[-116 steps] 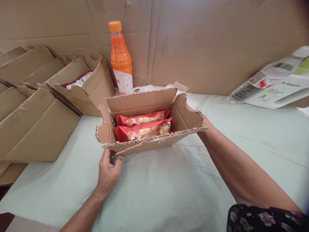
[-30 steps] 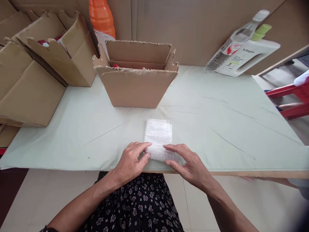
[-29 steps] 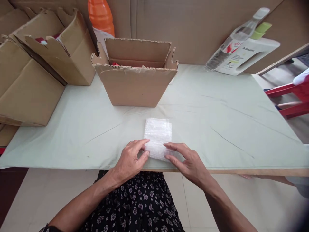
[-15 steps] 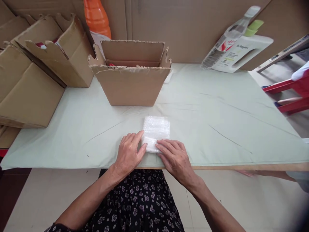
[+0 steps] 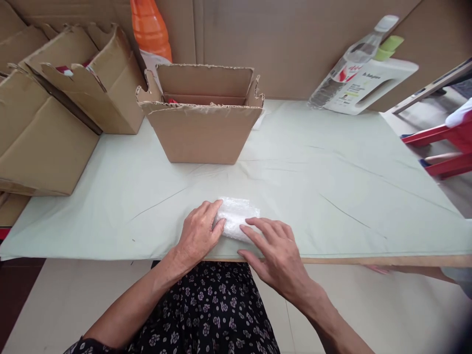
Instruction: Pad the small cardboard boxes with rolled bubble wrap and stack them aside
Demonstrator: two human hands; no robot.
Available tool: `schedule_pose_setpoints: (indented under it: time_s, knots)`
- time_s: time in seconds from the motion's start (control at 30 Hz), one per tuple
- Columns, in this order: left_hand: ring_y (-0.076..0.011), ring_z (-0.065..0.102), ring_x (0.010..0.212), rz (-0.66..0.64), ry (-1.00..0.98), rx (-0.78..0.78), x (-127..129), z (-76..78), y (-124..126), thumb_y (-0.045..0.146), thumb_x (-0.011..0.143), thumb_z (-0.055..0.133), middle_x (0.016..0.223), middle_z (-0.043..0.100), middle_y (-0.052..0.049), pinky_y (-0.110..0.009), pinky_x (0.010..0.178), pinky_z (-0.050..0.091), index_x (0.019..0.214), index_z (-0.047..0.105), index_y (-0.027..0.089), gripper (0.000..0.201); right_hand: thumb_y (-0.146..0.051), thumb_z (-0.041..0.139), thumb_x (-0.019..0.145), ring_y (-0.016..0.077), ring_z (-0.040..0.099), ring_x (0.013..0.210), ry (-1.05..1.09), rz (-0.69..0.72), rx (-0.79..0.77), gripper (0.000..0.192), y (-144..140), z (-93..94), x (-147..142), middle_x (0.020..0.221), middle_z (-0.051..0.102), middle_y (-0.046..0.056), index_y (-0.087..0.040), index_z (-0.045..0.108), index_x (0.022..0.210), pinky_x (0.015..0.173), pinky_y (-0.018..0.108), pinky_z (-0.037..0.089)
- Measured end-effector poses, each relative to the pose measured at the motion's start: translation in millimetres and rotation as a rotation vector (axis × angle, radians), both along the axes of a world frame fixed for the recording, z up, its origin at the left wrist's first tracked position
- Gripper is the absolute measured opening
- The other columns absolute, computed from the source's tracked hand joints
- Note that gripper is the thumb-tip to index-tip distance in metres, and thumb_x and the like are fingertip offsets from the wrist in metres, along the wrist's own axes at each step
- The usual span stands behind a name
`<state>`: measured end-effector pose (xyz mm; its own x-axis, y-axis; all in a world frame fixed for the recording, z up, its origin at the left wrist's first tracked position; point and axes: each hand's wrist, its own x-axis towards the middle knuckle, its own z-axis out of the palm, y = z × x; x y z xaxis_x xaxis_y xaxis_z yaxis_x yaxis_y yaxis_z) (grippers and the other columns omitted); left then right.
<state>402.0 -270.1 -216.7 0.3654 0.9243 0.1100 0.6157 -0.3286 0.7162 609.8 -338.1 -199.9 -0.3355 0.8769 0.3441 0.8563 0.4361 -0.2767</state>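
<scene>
Head view: left hand [image 5: 199, 235] and right hand [image 5: 275, 250] both lie flat, fingers extended and not closed into a grip, pressing on a small folded bubble wrap pad [image 5: 236, 218] near the front edge of the tabletop [image 5: 332, 196]. Left fingers touch the pad's left end, right fingers cover its near right corner; hands sit close together with the pad between and under them. Pad looks very light, soft and springy, likely to unfold or puff back up if released, slick plastic surface so it may slide on the cloth. Best hold judged to be a pinch across the folded edges or a whole-hand clasp over the bundle, gentle pressure enough, nothing fragile visible inside, contents cannot be told. Pale green cloth covers the tabletop, a few creases. Straight behind the pad, well apart, an open cardboard box [image 5: 201, 130] with ragged flaps, a bit of red just visible inside. Further left another open box [image 5: 96, 83] and flattened cardboard [image 5: 40, 142]. Orange bottle [image 5: 151, 29] stands behind the boxes. Far right, a clear bottle [image 5: 346, 64] and a white jug [image 5: 368, 86] lean against the cardboard backdrop. Nothing between hands and the near box; its tall front wall is the only obstacle.
</scene>
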Motion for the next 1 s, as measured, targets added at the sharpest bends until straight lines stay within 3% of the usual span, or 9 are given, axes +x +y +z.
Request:
schedule_pose_setpoints:
  time_s: [0.13, 0.27, 0.4, 0.47, 0.53, 0.63, 0.7, 0.87, 1.0]
  knots:
    - [-0.0205, 0.066, 0.091, 0.138, -0.219, -0.196, -7, 2.3, -10, 0.037, 0.092, 0.062, 0.116, 0.068, -0.011, -0.033, 0.074, 0.057, 0.141, 0.053, 0.020, 0.053, -0.023, 0.055, 0.100, 0.0264, 0.069, 0.100, 0.088, -0.036, -0.034, 0.024, 14, -8.1, -3, 0.114, 0.076, 0.011, -0.021, 0.068, 0.120, 0.083, 0.043, 0.053]
    - [-0.0249, 0.068, 0.114, 0.116, -0.616, -0.515, -11, 8.6, -20, 0.035, 0.089, 0.065, 0.132, 0.064, -0.017, -0.039, 0.093, 0.058, 0.157, 0.028, 0.018, 0.080, -0.033, 0.057, 0.100, 0.0236, 0.072, 0.096, 0.392, -0.093, -0.206, 0.025, 20, -8.9, -8, 0.108, 0.077, 0.008, -0.025, 0.068, 0.121, 0.083, 0.040, 0.059]
    - [-0.0224, 0.070, 0.105, 0.100, -0.706, -0.581, -6, 14.7, -21, 0.024, 0.087, 0.065, 0.120, 0.068, -0.012, -0.037, 0.095, 0.058, 0.158, 0.029, 0.019, 0.079, -0.036, 0.062, 0.096, 0.0266, 0.067, 0.120, 0.513, -0.052, -0.314, 0.029, 18, -3.4, -9, 0.129, 0.071, 0.010, -0.026, 0.068, 0.123, 0.097, 0.044, 0.058]
    - [-0.0200, 0.070, 0.099, 0.067, -0.647, -0.526, -4, 16.3, -21, 0.019, 0.084, 0.065, 0.115, 0.068, -0.009, -0.034, 0.091, 0.059, 0.156, 0.034, 0.020, 0.078, -0.036, 0.066, 0.093, 0.0292, 0.061, 0.131, 0.540, -0.052, -0.327, 0.048, 19, -0.6, -6, 0.145, 0.062, 0.013, -0.026, 0.060, 0.139, 0.103, 0.047, 0.056]
    - [-0.0199, 0.070, 0.099, -0.025, -0.558, -0.472, -5, 17.7, -20, 0.015, 0.083, 0.063, 0.115, 0.069, -0.009, -0.034, 0.091, 0.059, 0.155, 0.039, 0.021, 0.076, -0.034, 0.067, 0.091, 0.0283, 0.066, 0.125, 0.584, 0.030, -0.458, 0.058, 23, 2.5, -3, 0.141, 0.065, 0.013, -0.025, 0.054, 0.147, 0.097, 0.043, 0.059]
    - [-0.0228, 0.070, 0.103, -0.190, -0.354, -0.393, -16, 25.6, -10, 0.018, 0.084, 0.063, 0.125, 0.069, -0.010, -0.036, 0.090, 0.061, 0.151, 0.046, 0.024, 0.069, -0.031, 0.058, 0.096, 0.0226, 0.075, 0.099, 0.631, 0.133, -0.628, 0.035, 32, 7.3, -1, 0.116, 0.077, 0.009, -0.024, 0.069, 0.129, 0.083, 0.033, 0.062]
    - [-0.0264, 0.068, 0.112, -0.232, -0.233, -0.243, -27, 38.9, 7, 0.024, 0.085, 0.067, 0.134, 0.066, -0.012, -0.041, 0.094, 0.060, 0.151, 0.046, 0.025, 0.069, -0.032, 0.055, 0.097, 0.0205, 0.075, 0.090, 0.635, 0.093, -0.589, 0.028, 39, 10.2, 1, 0.108, 0.078, 0.007, -0.023, 0.074, 0.117, 0.078, 0.029, 0.062]
    - [-0.0362, 0.046, 0.143, 0.044, -0.084, 0.421, -49, 90.0, 87, 0.026, 0.086, 0.068, 0.144, 0.057, -0.012, -0.058, 0.122, 0.032, 0.139, 0.058, 0.021, 0.055, -0.034, 0.059, 0.096, 0.0190, 0.074, 0.086, 0.594, -0.033, -0.420, 0.024, 54, 18.7, 17, 0.106, 0.079, 0.005, -0.025, 0.075, 0.111, 0.071, 0.024, 0.061]
    - [-0.0375, 0.052, 0.136, 0.104, 0.027, 0.660, -52, 109.7, 153, 0.014, 0.082, 0.063, 0.114, 0.067, -0.008, -0.066, 0.120, 0.027, 0.112, 0.068, 0.018, 0.031, -0.037, 0.061, 0.096, 0.0207, 0.075, 0.089, 0.547, -0.100, -0.333, 0.025, 59, 28.8, 30, 0.108, 0.079, 0.005, -0.026, 0.075, 0.113, 0.072, 0.025, 0.062]
